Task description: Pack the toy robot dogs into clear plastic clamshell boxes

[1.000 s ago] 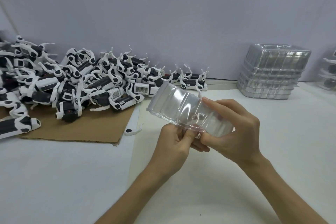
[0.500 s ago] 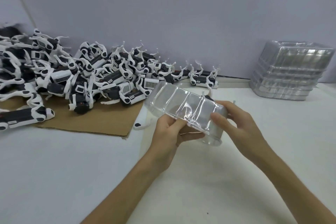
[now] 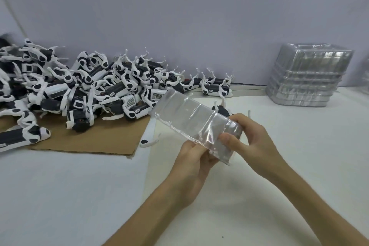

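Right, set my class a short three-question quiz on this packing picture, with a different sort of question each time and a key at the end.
1. True or false: only one hand holds the clear box.
2. Pick one: the pile of toy dogs lies mostly on A) cardboard, B) a tray, C) a towel.
3. Fill in: the stack of boxes stands on the person's ____ side.

Key: 1 false, the left hand and the right hand both grip it; 2 A; 3 right.
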The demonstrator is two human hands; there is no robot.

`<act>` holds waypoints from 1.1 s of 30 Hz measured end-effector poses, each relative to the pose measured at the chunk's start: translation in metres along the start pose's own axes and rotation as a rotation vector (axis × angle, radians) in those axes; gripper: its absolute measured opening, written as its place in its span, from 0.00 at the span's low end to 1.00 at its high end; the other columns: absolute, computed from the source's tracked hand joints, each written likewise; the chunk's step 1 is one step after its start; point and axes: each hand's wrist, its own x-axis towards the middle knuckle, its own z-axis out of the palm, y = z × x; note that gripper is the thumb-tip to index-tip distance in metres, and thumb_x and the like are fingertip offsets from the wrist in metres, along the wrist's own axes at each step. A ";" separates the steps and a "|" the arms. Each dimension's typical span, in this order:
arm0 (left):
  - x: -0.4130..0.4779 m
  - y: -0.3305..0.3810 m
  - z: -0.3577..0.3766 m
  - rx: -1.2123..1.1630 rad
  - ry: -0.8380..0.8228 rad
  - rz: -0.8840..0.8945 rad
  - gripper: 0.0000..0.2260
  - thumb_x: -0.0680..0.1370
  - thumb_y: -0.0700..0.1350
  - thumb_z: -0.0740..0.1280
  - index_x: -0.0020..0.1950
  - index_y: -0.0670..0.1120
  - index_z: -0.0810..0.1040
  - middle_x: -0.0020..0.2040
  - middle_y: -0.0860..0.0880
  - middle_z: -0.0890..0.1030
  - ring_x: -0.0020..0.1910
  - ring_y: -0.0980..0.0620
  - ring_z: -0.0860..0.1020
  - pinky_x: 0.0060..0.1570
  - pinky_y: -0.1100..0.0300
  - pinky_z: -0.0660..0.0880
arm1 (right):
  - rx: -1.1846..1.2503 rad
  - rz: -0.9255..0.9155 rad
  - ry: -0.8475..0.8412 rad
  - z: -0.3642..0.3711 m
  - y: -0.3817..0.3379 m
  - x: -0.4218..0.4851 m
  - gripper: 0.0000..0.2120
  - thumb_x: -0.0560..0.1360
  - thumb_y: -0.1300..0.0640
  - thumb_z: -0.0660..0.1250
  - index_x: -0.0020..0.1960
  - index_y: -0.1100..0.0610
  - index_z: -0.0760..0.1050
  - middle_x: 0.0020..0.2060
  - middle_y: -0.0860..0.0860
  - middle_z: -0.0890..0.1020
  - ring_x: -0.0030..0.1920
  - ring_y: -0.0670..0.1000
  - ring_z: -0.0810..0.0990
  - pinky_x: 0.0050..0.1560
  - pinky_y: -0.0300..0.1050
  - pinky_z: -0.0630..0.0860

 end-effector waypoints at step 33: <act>0.000 0.020 -0.016 0.028 -0.081 0.047 0.18 0.79 0.47 0.68 0.65 0.38 0.79 0.63 0.35 0.80 0.63 0.37 0.79 0.59 0.48 0.78 | 0.367 0.040 0.023 0.015 0.000 -0.006 0.15 0.73 0.48 0.72 0.60 0.47 0.81 0.52 0.50 0.85 0.54 0.52 0.85 0.50 0.45 0.81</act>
